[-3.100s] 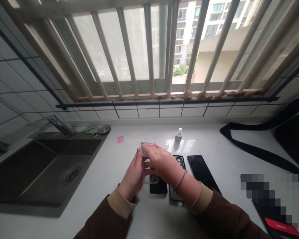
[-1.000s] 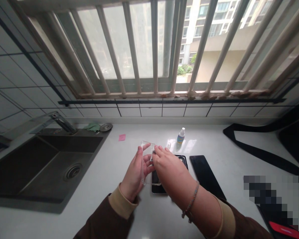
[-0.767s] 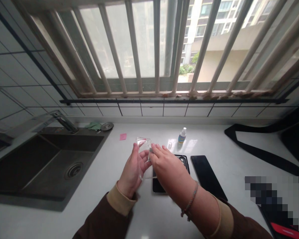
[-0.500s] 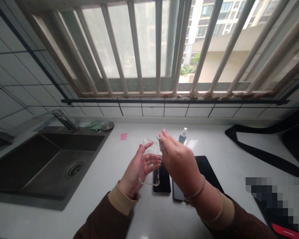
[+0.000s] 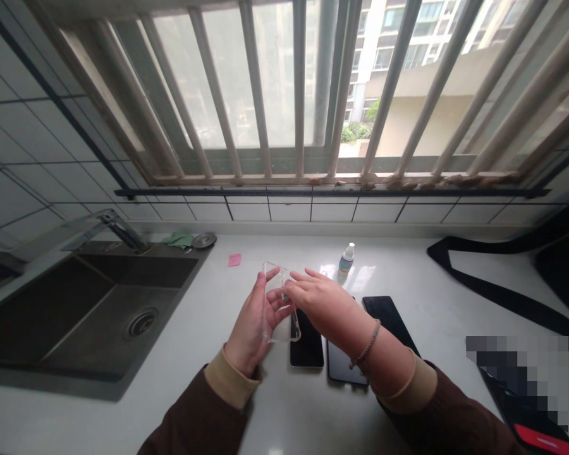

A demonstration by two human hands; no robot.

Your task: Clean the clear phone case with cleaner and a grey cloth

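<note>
the white counter (image 5: 246,404) carries everything here, with a dark sink (image 5: 99,309) set in at the left, a black strap (image 5: 493,278) lying at the right, and three phones in a row just ahead of the person: a black phone (image 5: 307,344) nearest the hands, a grey phone (image 5: 344,370) partly under the right wrist, and another dark phone (image 5: 389,316) beside it. farther back stand a small dropper bottle (image 5: 346,258) and a pink scrap (image 5: 234,260). the left hand (image 5: 252,325) holds a clear phone case (image 5: 277,309) up off the counter, just above the black phone, its fingers closed around the case's left edge. the right hand (image 5: 320,303) reaches across with loosely spread fingers whose tips rest on the case near its top; whether they pinch a small wipe there i cannot tell. to do this well, the left grip should stay on the rim so the flat back stays free of prints, and the right fingertips should press lightly, since the soft case bends easily. half a second ago the right hand was lifted clear of the case, up toward the bottle; now it has come back down onto it, and the case is tipped a little more toward the person.
</note>
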